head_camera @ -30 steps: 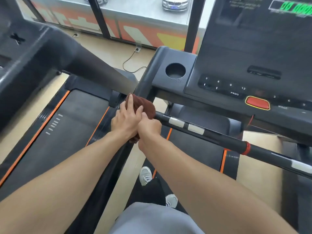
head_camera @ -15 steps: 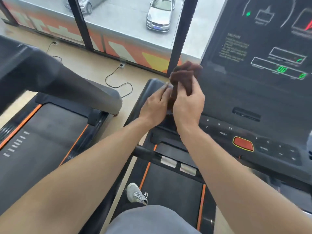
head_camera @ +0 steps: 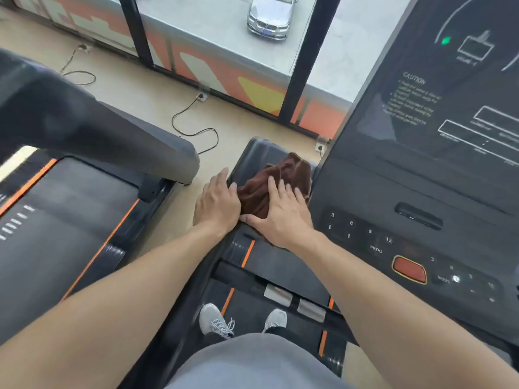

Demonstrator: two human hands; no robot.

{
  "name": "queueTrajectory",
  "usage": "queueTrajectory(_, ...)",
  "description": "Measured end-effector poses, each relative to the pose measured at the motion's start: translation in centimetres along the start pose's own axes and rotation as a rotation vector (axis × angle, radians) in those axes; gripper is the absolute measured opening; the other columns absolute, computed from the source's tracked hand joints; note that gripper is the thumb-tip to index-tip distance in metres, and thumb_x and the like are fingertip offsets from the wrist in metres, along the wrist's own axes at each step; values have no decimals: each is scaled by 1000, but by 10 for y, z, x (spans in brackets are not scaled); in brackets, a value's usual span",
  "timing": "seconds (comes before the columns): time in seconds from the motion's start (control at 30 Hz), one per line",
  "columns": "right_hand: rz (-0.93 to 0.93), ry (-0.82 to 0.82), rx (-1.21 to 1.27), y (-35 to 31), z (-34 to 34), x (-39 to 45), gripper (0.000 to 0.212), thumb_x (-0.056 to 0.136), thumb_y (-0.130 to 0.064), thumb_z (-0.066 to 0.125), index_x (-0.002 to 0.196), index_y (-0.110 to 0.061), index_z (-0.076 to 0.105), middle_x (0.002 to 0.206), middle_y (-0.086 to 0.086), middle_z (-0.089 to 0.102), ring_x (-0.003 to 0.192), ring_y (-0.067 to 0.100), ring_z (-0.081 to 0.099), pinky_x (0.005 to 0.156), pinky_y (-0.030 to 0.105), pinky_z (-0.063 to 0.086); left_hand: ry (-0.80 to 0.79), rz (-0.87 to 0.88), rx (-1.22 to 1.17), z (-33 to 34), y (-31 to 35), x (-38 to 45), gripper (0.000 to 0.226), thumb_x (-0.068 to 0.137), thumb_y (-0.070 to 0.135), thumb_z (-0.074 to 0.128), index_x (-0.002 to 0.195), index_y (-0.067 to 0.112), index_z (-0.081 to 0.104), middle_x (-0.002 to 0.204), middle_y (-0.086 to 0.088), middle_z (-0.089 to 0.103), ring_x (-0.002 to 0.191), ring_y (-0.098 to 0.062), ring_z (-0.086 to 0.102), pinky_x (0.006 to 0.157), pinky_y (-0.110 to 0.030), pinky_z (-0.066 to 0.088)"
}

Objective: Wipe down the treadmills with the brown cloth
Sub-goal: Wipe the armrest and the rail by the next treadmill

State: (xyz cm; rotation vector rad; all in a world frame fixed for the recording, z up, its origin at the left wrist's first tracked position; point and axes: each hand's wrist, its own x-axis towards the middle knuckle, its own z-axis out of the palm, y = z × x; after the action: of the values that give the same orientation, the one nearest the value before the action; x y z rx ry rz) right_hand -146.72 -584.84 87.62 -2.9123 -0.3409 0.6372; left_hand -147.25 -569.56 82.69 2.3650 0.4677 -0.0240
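Brown cloth lies bunched on the black left tray of the treadmill console, just left of the upright display panel. The right hand lies flat on the near part of the cloth, its fingers straight and spread, pressing it down onto the tray. The left hand rests at the tray's left edge, touching the cloth's near-left side; its fingers are relaxed and mostly straight, holding nothing that can be seen. Both forearms reach forward from the bottom of the view. Below the hands a black handlebar with two silver sensor plates crosses over the running belt, where two grey shoes stand. A red stop button sits on the console's keypad. To the left stands a second treadmill with orange trim. A black power cable curls on the floor towards the window, beyond which a silver car is parked.
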Motion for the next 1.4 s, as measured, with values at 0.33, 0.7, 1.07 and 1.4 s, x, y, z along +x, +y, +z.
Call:
queueTrajectory(0.33, -151, -133, 118, 26, -35, 17, 54, 90, -39, 66, 133, -19, 40, 104, 4, 63, 102, 32, 64, 79, 33, 45, 2, 13, 61, 0, 5, 0, 54, 108, 44, 29, 157, 21, 33, 156, -3, 44, 141, -26, 41, 113, -45, 34)
queueTrajectory(0.7, -374, -280, -511, 31, -76, 21, 48, 94, -29, 58, 138, -14, 43, 128, 10, 62, 124, 30, 53, 103, 37, 36, -75, -8, 129, -8, 13, -6, 57, 109, 47, 24, 161, 24, 25, 164, 1, 33, 149, -21, 31, 120, -41, 25)
queueTrajectory(1.07, -161, -291, -184, 5, -62, 11, 57, 100, -27, 44, 149, 2, 33, 130, 19, 60, 115, 38, 58, 83, 34, 42, -78, -53, 82, -11, 16, -7, 54, 108, 48, 25, 159, 30, 29, 162, 2, 37, 146, -25, 37, 116, -42, 29)
queueTrajectory(1.4, -297, -402, -612, 0, -78, 22, 39, 102, -24, 49, 133, -1, 58, 127, 14, 63, 122, 35, 56, 101, 36, 39, -75, -74, 28, -11, 12, -4, 53, 108, 49, 23, 158, 33, 31, 161, 6, 39, 145, -24, 38, 117, -42, 30)
